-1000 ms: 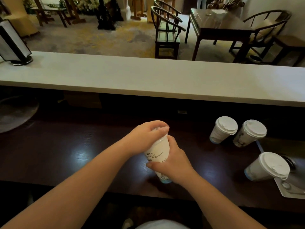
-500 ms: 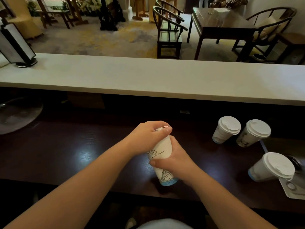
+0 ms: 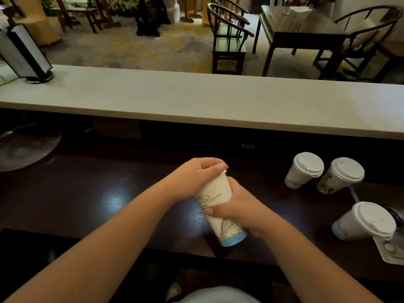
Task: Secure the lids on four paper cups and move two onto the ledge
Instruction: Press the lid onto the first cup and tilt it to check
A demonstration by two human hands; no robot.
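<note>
A white paper cup (image 3: 220,206) with a blue base and line drawings stands on the dark counter (image 3: 87,200) in front of me. My right hand (image 3: 236,206) grips its side. My left hand (image 3: 196,176) curls over its top and covers the lid; only a small white edge shows by my fingertips. Three more lidded cups stand at the right: two side by side (image 3: 305,170) (image 3: 341,174) and one nearer me (image 3: 365,220). The pale ledge (image 3: 196,99) runs across behind the counter.
A tilted sign holder (image 3: 24,55) stands on the ledge's far left end. A round fan (image 3: 24,147) lies at the counter's left. A grey tray (image 3: 391,250) sits at the right edge beside the nearest cup. Chairs and tables stand beyond the ledge.
The cup's base has shifted slightly right and toward me, so it leans more. Both hands keep their hold.
</note>
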